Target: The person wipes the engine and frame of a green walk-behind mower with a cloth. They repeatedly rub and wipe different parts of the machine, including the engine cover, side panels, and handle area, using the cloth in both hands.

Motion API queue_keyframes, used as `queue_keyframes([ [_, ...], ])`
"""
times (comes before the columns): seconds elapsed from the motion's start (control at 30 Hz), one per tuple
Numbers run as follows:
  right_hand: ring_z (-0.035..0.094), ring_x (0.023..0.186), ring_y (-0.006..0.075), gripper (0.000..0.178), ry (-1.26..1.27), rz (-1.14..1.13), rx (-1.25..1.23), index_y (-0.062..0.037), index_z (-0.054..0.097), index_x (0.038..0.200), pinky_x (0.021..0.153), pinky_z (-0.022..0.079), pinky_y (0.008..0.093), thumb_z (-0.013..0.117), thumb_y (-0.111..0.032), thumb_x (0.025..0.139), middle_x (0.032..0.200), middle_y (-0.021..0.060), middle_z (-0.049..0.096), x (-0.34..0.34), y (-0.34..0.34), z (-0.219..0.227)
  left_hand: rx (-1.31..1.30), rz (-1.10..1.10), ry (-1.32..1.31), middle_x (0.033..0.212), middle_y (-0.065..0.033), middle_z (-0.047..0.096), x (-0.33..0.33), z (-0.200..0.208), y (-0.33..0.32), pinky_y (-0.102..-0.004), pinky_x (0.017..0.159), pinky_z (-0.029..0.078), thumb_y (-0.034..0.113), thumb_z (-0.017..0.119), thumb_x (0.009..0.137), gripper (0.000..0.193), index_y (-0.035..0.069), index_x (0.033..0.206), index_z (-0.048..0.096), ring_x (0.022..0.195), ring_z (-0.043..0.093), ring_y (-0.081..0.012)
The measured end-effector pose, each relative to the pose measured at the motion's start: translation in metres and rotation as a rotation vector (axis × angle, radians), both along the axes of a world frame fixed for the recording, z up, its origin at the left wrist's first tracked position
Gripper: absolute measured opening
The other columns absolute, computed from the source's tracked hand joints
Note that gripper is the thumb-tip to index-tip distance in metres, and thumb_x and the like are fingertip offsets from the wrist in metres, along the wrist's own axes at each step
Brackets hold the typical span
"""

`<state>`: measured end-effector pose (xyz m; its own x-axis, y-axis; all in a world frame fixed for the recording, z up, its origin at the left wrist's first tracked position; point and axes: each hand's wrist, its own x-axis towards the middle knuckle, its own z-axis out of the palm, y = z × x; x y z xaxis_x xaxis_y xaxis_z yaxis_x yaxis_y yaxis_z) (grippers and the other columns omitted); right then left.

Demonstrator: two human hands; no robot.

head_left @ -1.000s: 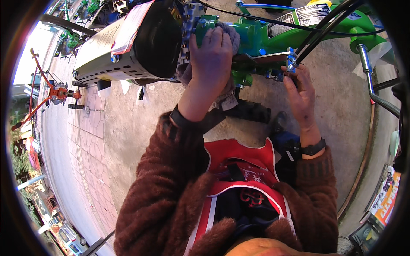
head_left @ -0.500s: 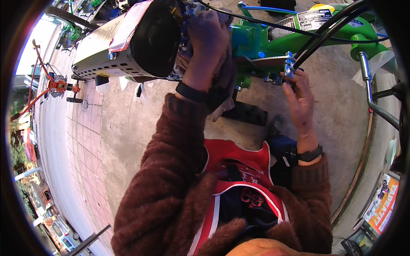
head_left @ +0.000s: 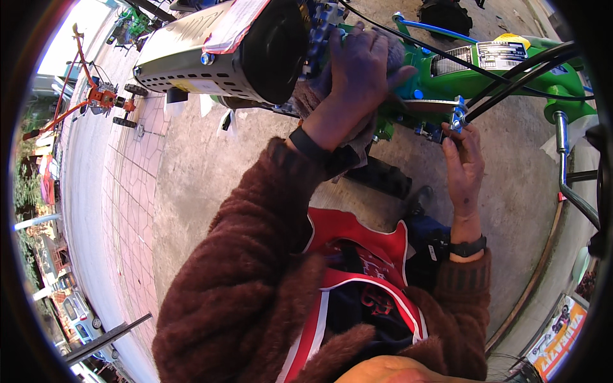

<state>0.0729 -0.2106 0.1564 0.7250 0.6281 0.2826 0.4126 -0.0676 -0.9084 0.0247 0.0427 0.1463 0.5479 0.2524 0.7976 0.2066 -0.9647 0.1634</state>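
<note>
My left hand point(head_left: 359, 73) is over a grey-brown rag point(head_left: 391, 51), pressing it against the green machine point(head_left: 418, 73). Its fingers bend over the cloth, and the thumb sticks out to the right. Part of the rag hangs below the palm and wrist. Lower right, my right hand point(head_left: 466, 163) has its fingertips pinched together under a shiny metal clamp point(head_left: 458, 115) where black handlebar-like rods point(head_left: 511, 83) meet the machine. What those fingertips hold is too small to make out.
Left of my left hand sits a black-ended muffler point(head_left: 271, 54) with a perforated guard. A black cable point(head_left: 440, 48) crosses above the machine. A bent metal bar point(head_left: 563, 153) stands at right. Farther left, an orange tiller point(head_left: 102, 96) stands on the paving.
The view has shifted, so the machine appears farther right and lower. My left hand has moved slightly right over the machine, its thumb now spread. My right hand stays by the clamp.
</note>
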Motion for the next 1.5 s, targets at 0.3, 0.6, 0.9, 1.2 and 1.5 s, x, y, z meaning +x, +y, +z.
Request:
queue_keyframes([
  [0.3, 0.054, 0.11, 0.017, 0.018, -0.028, -0.022, -0.008, 0.0026, 0.062, 0.11, 0.094, 0.045, 0.028, 0.06, -0.004, 0.094, 0.123, 0.0101, 0.052, -0.002, 0.002, 0.002, -0.455, -0.23, 0.076, 0.096, -0.0087, 0.064, -0.033, 0.005, 0.004, -0.0411, 0.073, 0.052, 0.025, 0.069, 0.086, 0.017, 0.01, 0.093, 0.071, 0.089, 0.065, -0.029],
  [0.6, 0.054, 0.112, 0.0176, 0.017, -0.047, -0.008, -0.018, 0.0026, 0.063, 0.109, 0.095, 0.045, 0.0286, 0.061, -0.003, 0.093, 0.123, 0.0107, 0.053, -0.002, -0.001, 0.002, -0.335, -0.068, -0.172, 0.088, -0.0187, 0.069, -0.012, 0.003, 0.063, -0.0411, 0.082, 0.054, 0.024, 0.066, 0.085, 0.025, 0.002, 0.095, 0.071, 0.087, 0.068, -0.0363],
  [0.9, 0.054, 0.111, 0.0172, 0.016, -0.005, -0.009, 0.012, 0.0035, 0.063, 0.107, 0.095, 0.044, 0.0288, 0.06, -0.001, 0.092, 0.123, 0.0106, 0.053, 0.0, 0.0, 0.001, -0.327, 0.052, -0.103, 0.083, -0.0208, 0.07, 0.0, -0.013, 0.074, -0.0427, 0.079, 0.054, 0.024, 0.065, 0.086, 0.025, 0.0, 0.09, 0.071, 0.082, 0.07, -0.0362],
  [1.2, 0.054, 0.112, 0.0195, 0.016, -0.045, -0.016, -0.022, 0.0024, 0.064, 0.107, 0.097, 0.043, 0.0301, 0.061, -0.003, 0.091, 0.121, 0.0113, 0.055, -0.001, 0.001, 0.006, -0.21, -0.034, -0.224, 0.102, -0.021, 0.06, -0.015, 0.01, 0.03, -0.0423, 0.078, 0.05, 0.027, 0.07, 0.088, 0.029, 0.002, 0.101, 0.062, 0.092, 0.061, -0.0367],
  [1.5, 0.053, 0.113, 0.0219, 0.018, -0.113, -0.013, -0.062, 0.0011, 0.064, 0.108, 0.097, 0.043, 0.0318, 0.061, -0.004, 0.09, 0.121, 0.0119, 0.056, -0.004, -0.001, 0.007, -0.186, -0.067, 0.11, 0.104, -0.0181, 0.052, -0.005, 0.017, 0.0, -0.0505, 0.086, 0.044, 0.028, 0.069, 0.085, 0.029, 0.006, 0.102, 0.062, 0.103, 0.053, -0.0363],
])
